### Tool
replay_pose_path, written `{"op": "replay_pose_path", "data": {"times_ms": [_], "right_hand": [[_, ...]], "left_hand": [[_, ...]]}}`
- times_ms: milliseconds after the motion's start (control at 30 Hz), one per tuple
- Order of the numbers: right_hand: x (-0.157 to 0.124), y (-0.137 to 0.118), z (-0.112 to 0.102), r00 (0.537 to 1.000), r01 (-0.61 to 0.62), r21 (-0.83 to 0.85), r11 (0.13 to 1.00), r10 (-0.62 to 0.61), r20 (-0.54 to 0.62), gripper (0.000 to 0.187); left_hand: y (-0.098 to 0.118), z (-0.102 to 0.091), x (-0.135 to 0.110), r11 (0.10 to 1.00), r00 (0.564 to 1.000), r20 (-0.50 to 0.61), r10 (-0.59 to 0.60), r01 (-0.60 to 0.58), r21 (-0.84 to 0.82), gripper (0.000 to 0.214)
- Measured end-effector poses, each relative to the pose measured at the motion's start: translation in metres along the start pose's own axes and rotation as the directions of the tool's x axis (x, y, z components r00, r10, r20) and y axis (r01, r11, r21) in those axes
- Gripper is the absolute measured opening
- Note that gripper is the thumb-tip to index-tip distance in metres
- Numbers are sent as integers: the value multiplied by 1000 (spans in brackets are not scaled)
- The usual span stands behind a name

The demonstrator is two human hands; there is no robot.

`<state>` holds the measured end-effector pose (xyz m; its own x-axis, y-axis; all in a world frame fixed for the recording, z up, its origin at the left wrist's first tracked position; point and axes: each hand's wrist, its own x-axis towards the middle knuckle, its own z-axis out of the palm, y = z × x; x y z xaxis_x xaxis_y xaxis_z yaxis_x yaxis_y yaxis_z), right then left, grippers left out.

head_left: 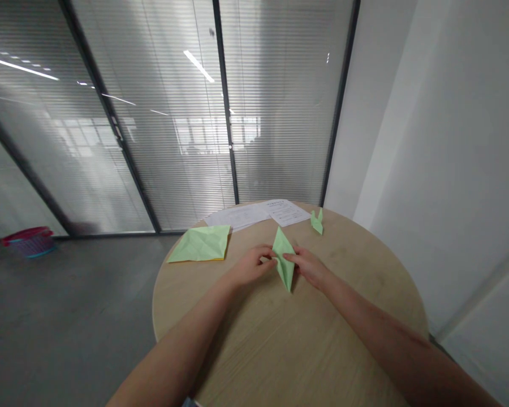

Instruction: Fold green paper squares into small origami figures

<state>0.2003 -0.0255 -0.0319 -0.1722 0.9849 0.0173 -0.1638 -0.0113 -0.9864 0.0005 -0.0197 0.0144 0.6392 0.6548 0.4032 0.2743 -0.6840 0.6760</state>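
A light green sheet of origami paper [284, 255], folded into a narrow diamond, is held between my hands above the round table. My left hand [257, 263] grips its left edge, thumb and fingers pinched at the side. On the right edge, my right hand [309, 264] holds the paper with the thumb on the front face and the other fingers behind, partly hidden. The diamond stands with one point away from me and the other toward me. Farther right lies a small folded green paper figure [317, 221] with upright points.
A stack of creased green paper [201, 244], with an orange edge beneath, lies at the table's left. White printed sheets [286, 212] lie at the far edge of the round wooden table [275, 350]. Glass partitions with blinds stand behind; a red and blue basket [30, 242] sits on the floor.
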Motion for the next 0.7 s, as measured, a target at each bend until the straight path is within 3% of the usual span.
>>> {"op": "replay_pose_path", "data": {"times_ms": [133,233,333,467,700], "right_hand": [[-1,2,2,999,5,-13,1000,-4,42,38],[-3,1,5,998,30,3,1000,-30,58,36],[-4,0,7,997,34,23,999,-35,70,35],[-4,0,7,999,28,1,1000,-28,46,37],[-3,4,6,996,66,-97,993,-60,66,40]], "left_hand": [[-10,8,2,996,983,-160,-88,84,-31,18],[-12,10,4,990,963,-241,-120,99,-99,37],[-13,10,5,970,950,-249,-187,139,-197,54],[-14,11,7,943,936,-249,-251,178,-282,57],[-17,10,7,965,931,-270,-244,206,-160,46]]}}
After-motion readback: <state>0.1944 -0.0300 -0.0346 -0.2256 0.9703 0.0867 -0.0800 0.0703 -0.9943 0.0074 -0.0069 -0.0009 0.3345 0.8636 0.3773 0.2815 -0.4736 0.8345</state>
